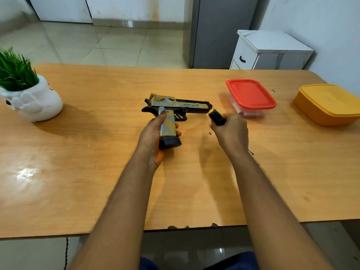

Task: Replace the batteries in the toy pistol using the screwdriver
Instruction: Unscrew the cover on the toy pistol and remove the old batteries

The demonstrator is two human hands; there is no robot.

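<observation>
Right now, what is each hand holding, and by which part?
The left hand grips the toy pistol by its grip. The right hand holds the screwdriver by its black-and-yellow handle; its shaft is hidden.

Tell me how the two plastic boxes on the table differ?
The red-lidded box has clear walls showing items inside; the yellow box is opaque yellow all over. The red-lidded box sits nearer the toy pistol; the yellow one lies at the table's right edge. Both are lidded, rounded rectangles.
</observation>
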